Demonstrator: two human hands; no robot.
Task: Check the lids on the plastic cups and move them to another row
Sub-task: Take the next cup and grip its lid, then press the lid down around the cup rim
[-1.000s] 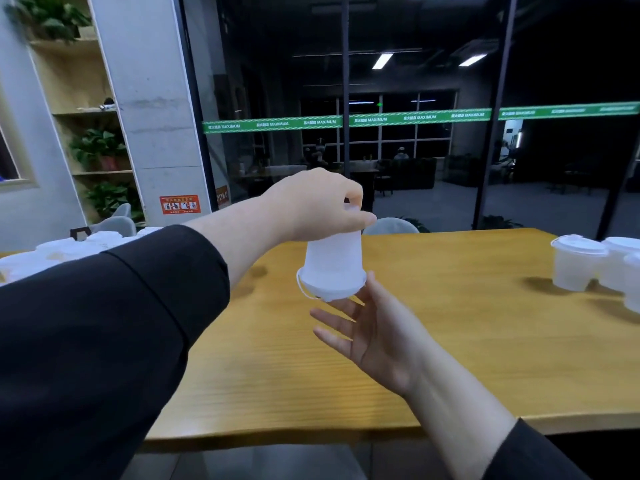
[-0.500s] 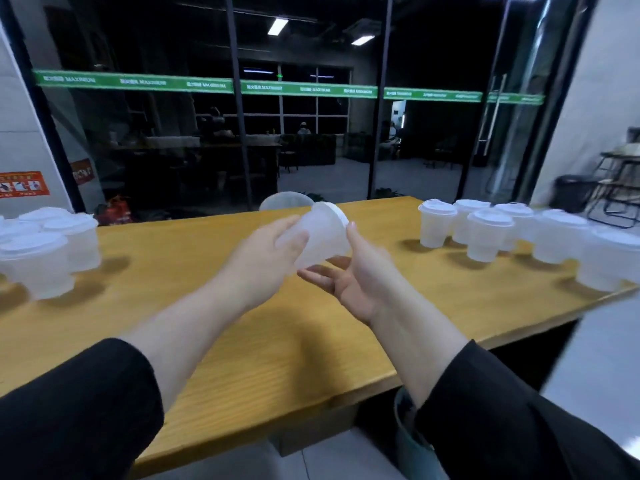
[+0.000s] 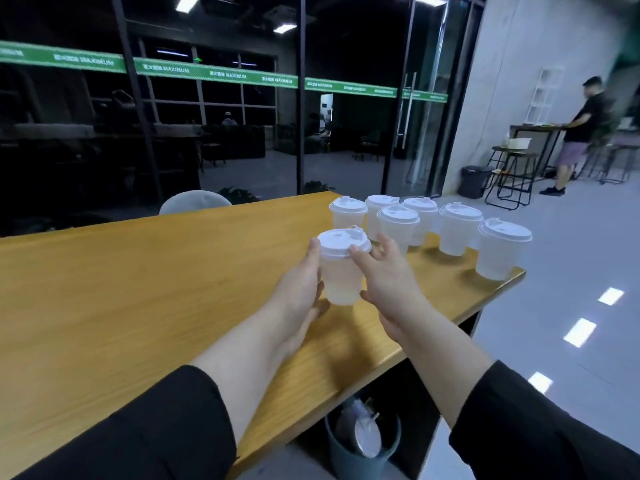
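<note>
A translucent plastic cup [image 3: 340, 276] with a white lid [image 3: 343, 242] is upright between my two hands, low over the wooden table [image 3: 145, 289]. My left hand [image 3: 300, 289] grips its left side, thumb up by the lid rim. The thumb of my right hand [image 3: 386, 278] touches the lid's right edge; its fingers are spread loosely behind the cup. Whether the cup's base touches the table I cannot tell. Just beyond stands a group of several lidded cups [image 3: 398, 226], reaching to the table's right corner [image 3: 504, 249].
The table's right edge [image 3: 450, 317] runs close under my right forearm. A grey bin [image 3: 362, 445] sits on the floor below it. A white chair back [image 3: 195, 203] shows behind the table. A person [image 3: 581, 133] stands by stools far right.
The cup went from upside down, through lying on its side, to upright. My view swung right, and both hands carried it toward the group of lidded cups.
</note>
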